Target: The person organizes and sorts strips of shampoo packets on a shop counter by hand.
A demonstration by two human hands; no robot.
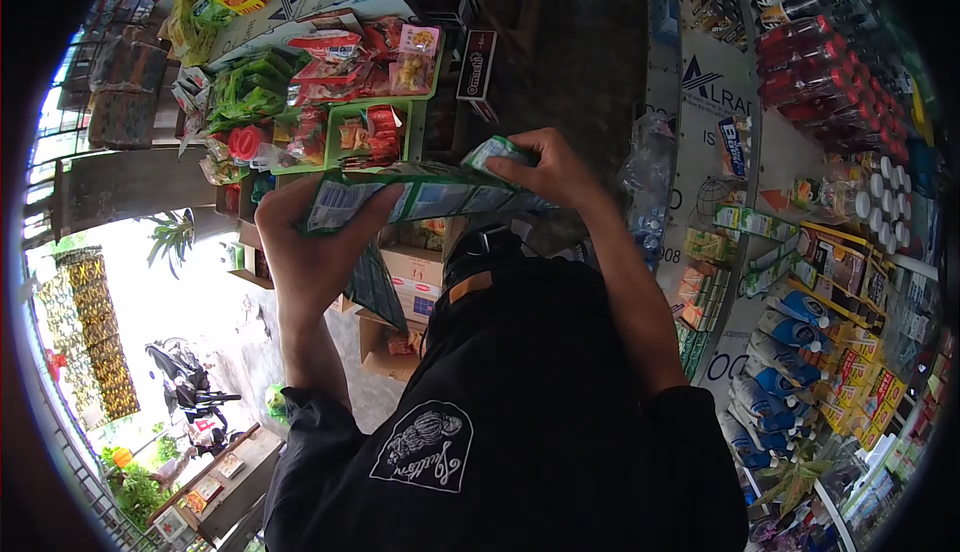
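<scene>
Your left hand (305, 232) and right hand (560, 167) pinched sachet strip (435, 200), fingers closed; strip partly hid cardboard box (416, 270); snack tray (406, 130) sat beyond.

One left hand (312, 242), one right hand (548, 167), and one strip of green packets (440, 199). Two lime-green trays (350, 110), one motorbike (187, 380), one white emblem (425, 447) on one black shirt (570, 432). Red bottles (825, 82)? Lots, too crammed to count tbh.

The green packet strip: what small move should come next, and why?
Perhaps bring the right hand toward the left hand, folding the green packet strip onto itself: both hands grip it, the span between them is stretched out, and another length seems to hang below the left hand.
</scene>
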